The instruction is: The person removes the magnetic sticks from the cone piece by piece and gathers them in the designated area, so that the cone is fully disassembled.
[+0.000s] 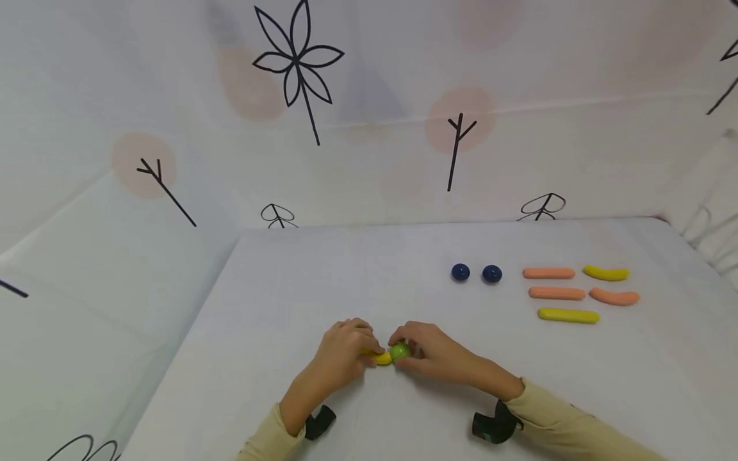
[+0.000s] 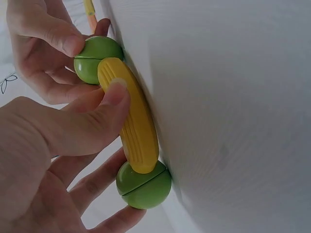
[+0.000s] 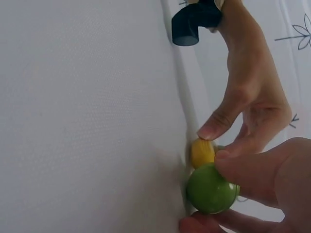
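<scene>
My left hand (image 1: 346,353) pinches a curved, ribbed yellow stick (image 2: 135,121) that lies on the white table, thumb pressed on its near side. Against one end of this stick sits a green ball (image 1: 400,351), gripped between the thumb and fingers of my right hand (image 1: 435,357). A second green ball (image 2: 144,189), with a groove across it, touches the stick's other end beside my left fingers; in the head view my left hand hides it. The right wrist view shows the yellow stick (image 3: 201,153) end-on behind the first ball.
Two dark blue balls (image 1: 476,273) stand farther back. To their right lie straight orange sticks (image 1: 557,293), a curved orange stick (image 1: 614,297), a curved yellow stick (image 1: 606,273) and a straight yellow stick (image 1: 568,315). Patterned white cloth (image 1: 375,160) rises behind the table.
</scene>
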{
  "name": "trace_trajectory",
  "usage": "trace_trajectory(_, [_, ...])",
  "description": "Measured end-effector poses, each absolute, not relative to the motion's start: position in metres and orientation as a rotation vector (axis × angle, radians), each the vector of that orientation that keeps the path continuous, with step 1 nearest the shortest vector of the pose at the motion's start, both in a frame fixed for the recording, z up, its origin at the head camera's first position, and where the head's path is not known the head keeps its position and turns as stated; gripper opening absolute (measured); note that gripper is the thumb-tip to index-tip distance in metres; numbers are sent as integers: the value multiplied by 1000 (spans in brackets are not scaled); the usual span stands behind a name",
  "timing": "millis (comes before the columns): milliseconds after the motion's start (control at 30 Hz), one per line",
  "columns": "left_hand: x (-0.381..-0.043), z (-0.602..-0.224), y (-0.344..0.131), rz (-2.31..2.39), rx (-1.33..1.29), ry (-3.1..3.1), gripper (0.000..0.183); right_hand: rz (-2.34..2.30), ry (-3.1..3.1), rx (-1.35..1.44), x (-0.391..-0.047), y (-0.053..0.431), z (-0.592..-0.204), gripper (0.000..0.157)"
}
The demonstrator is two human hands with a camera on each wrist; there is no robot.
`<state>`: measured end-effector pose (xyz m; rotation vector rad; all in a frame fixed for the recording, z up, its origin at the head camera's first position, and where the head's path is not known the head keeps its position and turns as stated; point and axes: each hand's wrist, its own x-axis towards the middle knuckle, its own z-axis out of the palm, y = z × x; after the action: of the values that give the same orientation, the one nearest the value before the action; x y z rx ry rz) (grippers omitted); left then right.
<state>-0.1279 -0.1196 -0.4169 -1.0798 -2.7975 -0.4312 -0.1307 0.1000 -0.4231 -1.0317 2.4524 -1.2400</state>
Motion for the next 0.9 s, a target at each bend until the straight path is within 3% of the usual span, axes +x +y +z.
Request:
trace_trajectory(600, [-128, -422, -112, -438, -1073, -2853, 19, -1305, 2403, -1065, -126, 110, -423, 30])
trace_trajectory(900, [-126, -419, -113, -426, -1054, -2824, 20, -1244, 2468, -905, -129, 143, -415, 29])
